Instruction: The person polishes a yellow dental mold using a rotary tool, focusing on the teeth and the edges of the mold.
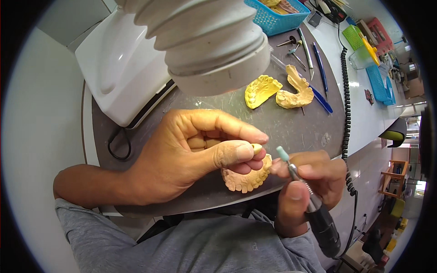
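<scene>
My left hand (191, 157) is closed, pinching a small yellowish piece (256, 148) between thumb and fingertips. My right hand (309, 182) grips a black-and-silver rotary handpiece (318, 218) tipped with a pale green conical bit (281, 152), a short way right of the small piece and apart from it. Under my left fingers lies a pinkish-beige dental cast (241, 181), partly hidden. Farther back lie a yellow cast (261, 91) and a beige horseshoe-shaped cast (293, 95).
A white ribbed extraction hose (209, 54) hangs overhead beside a white machine (116, 77). Tools (321, 68) and a blue basket (273, 22) stand behind the casts on the dark mat (136, 186). A coiled black cord (347, 113) runs along the right.
</scene>
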The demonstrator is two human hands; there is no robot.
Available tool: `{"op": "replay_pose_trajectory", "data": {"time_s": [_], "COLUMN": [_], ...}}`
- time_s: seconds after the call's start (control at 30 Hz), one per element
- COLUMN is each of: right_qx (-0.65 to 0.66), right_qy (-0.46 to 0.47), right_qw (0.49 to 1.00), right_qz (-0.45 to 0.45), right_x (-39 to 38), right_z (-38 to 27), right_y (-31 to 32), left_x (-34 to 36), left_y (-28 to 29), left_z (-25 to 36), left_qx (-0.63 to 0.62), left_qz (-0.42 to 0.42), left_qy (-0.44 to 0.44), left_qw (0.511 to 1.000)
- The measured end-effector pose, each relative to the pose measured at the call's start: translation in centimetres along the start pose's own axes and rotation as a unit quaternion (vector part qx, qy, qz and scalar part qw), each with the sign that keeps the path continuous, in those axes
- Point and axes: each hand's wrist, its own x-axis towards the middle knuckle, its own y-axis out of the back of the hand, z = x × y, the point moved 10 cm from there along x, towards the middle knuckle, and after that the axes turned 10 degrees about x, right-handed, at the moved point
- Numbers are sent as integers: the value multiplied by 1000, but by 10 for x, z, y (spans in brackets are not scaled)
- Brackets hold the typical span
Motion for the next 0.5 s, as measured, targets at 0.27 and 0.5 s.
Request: {"op": "replay_pose_trajectory", "data": {"time_s": [0.27, 0.5], "right_qx": [20, 19], "right_qy": [60, 43], "right_qw": [995, 995], "right_qz": [-74, -83], "right_x": [-3, -6], "right_z": [-3, 0], "right_y": [-13, -16], "left_x": [0, 0], "left_y": [-2, -4], "left_z": [1, 3], "left_qx": [13, 13], "left_qz": [-12, -24], "left_qy": [1, -7], "left_qw": [1000, 1000]}}
